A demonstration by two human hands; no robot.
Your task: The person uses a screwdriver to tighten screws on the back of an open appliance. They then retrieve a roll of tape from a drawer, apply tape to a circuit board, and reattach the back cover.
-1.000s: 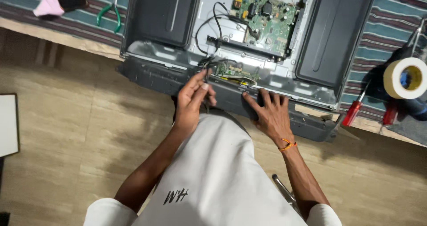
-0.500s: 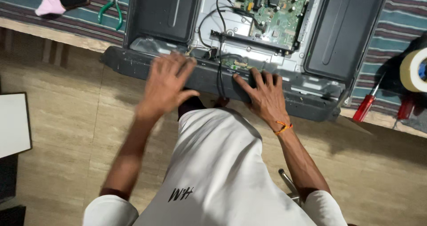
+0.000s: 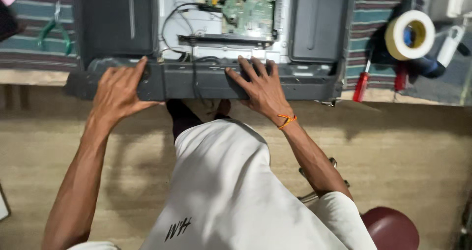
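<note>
Opened flat-screen television [image 3: 196, 80] laid face down on the worktop [image 3: 393, 96], seen from above, its dark lower edge overhanging the worktop's near side. The left hand [image 3: 118, 90] is laid over the left end of that lower edge, thumb on top and fingers draped down the front face; whether the fingertips are hooked beneath cannot be told, so the grip on this side is left undecided. The right hand [image 3: 260, 85] is spread flat near the middle of the same edge, fingers apart and closed on nothing, with an orange thread [image 3: 286, 120] worn at the wrist. The step in hand is judged to be a bracing or shifting of the whole set by its lower edge, not work on its inner parts: the green circuit board [image 3: 246, 9] and the black cables [image 3: 172, 16] behind the hands are left untouched. Any further move of the set would call for an even pull from both hands, so that the overhanging edge is not tipped and the loose cables are not caught. A red-handled screwdriver [image 3: 361, 85] and a tape roll [image 3: 409, 33] are seen to the right, green-handled pliers [image 3: 54, 31] on the striped cloth [image 3: 29, 56] to the left.
</note>
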